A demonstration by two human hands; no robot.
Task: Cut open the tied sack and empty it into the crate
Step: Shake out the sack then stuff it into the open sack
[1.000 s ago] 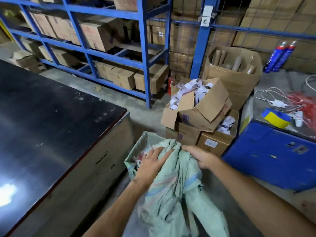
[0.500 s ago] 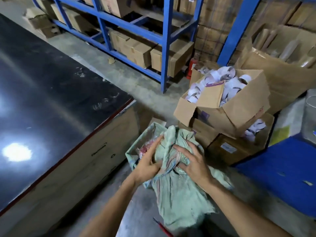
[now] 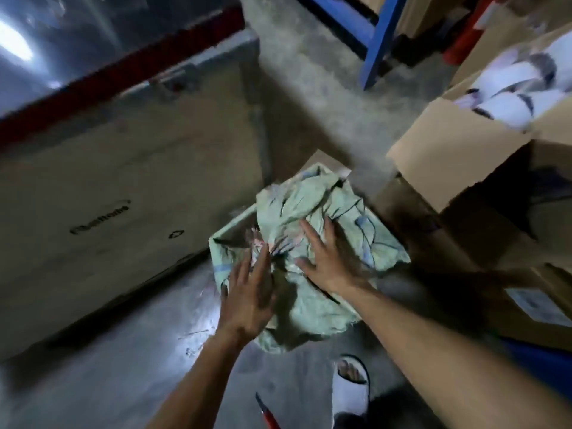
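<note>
Down on the concrete floor [image 3: 309,97], the pale green sack [image 3: 312,209] lies crumpled in a heap, bunched over what may be a lined container underneath it, though motion blur makes that hard to confirm. Both forearms reach forward and down from the bottom of the view, converging on the fabric. The left hand [image 3: 250,292] rests flat on the near left part of the sack, palm down, fingers straight and held fairly close together, pointing away from the body; nothing is curled round the cloth. The right hand [image 3: 328,258] lies palm down on the middle of the heap, fingers spread apart and extended, thumb angled out to the left, pressing the material rather than gripping it. The two hands sit near each other with a fold of sack between them. A large board-sided bench [image 3: 130,187] with a dark glossy top and a red edge stands to the left. An open cardboard box [image 3: 464,144] holding white rolls sits to the right, stacked on other cartons. A foot in a white slide sandal [image 3: 351,394] stands just below the sack, and a red-handled tool [image 3: 268,413] lies on the floor beside it.
</note>
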